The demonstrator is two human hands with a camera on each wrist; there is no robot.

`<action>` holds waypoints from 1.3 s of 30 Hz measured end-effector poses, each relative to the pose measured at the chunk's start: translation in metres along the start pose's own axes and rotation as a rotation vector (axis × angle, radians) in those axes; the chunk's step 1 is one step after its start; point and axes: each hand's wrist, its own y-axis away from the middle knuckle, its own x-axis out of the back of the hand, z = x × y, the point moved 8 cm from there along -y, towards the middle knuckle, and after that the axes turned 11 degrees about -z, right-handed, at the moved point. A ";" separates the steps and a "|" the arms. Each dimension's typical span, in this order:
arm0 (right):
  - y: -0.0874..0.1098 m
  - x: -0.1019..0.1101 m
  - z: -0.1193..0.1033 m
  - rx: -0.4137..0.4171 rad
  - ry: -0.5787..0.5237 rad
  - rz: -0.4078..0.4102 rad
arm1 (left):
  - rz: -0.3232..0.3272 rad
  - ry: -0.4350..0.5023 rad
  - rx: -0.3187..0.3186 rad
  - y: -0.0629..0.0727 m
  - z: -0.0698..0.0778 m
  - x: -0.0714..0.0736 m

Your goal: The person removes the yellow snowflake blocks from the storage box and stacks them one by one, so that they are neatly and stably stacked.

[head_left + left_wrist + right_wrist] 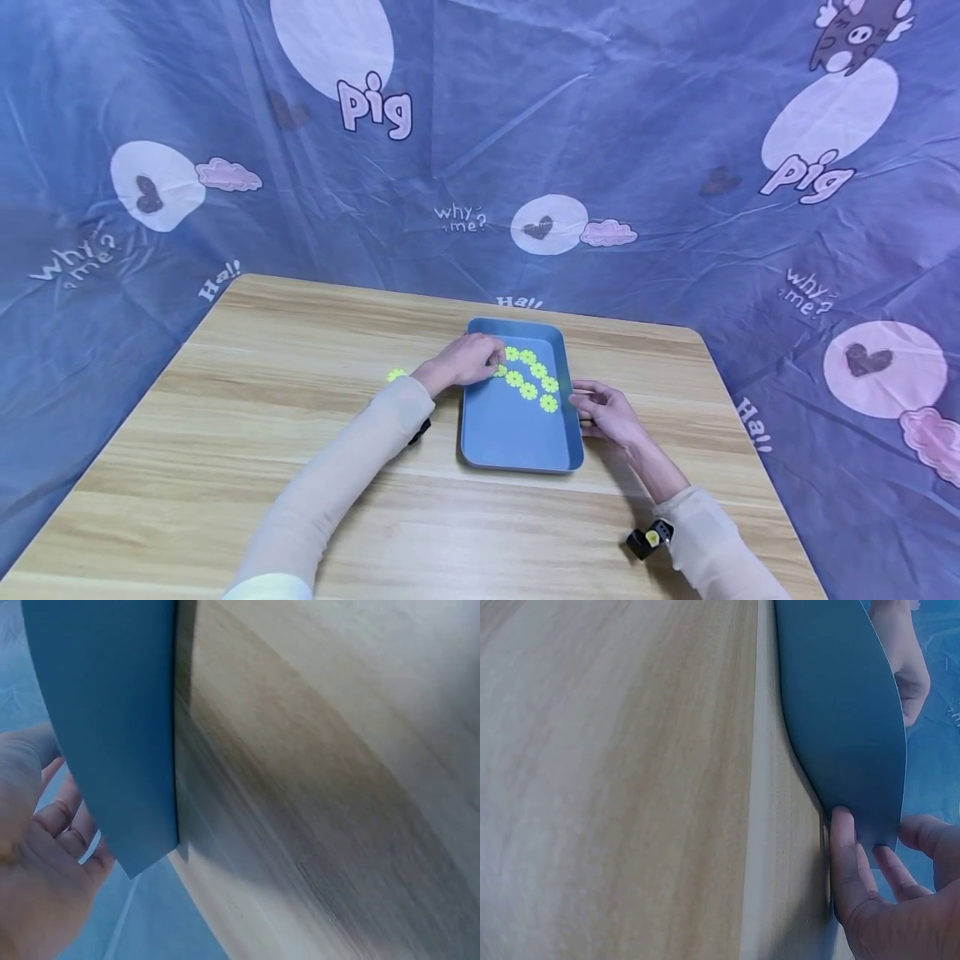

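Observation:
A shallow blue tray (517, 442) lies on the table, holding several yellow-green flower-shaped pieces (528, 391) in two curved rows. My left hand (472, 358) reaches over its left wall with fingers bent down, right beside the left end of the rows. Behind the tray wall (112, 735) in the left wrist view, those fingertips are hidden, so whether they pinch a flower piece cannot be told. At the right wall, my right hand (606, 412) holds the tray. The right wrist view shows the right fingers (844, 832) against the outer wall and the thumb at the rim.
One more yellow-green flower piece (396, 375) lies on the wooden table (300, 358), left of the tray and beside the left forearm. A blue printed cloth (480, 150) hangs behind the table and along its sides.

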 end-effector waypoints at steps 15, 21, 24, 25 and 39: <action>0.011 0.006 0.006 -0.005 0.012 -0.034 | 0.147 0.288 -0.017 0.038 0.011 0.011; 0.015 0.010 0.008 -0.003 0.023 -0.044 | 0.208 0.370 -0.020 0.054 0.011 0.011; 0.017 0.012 0.009 0.000 0.025 -0.053 | 0.243 0.411 -0.004 0.064 0.011 0.012; 0.017 0.012 0.010 0.001 0.024 -0.054 | 0.256 0.426 0.003 0.067 0.010 0.013; 0.017 0.011 0.009 0.001 0.020 -0.055 | 0.414 0.588 0.067 0.105 -0.017 0.017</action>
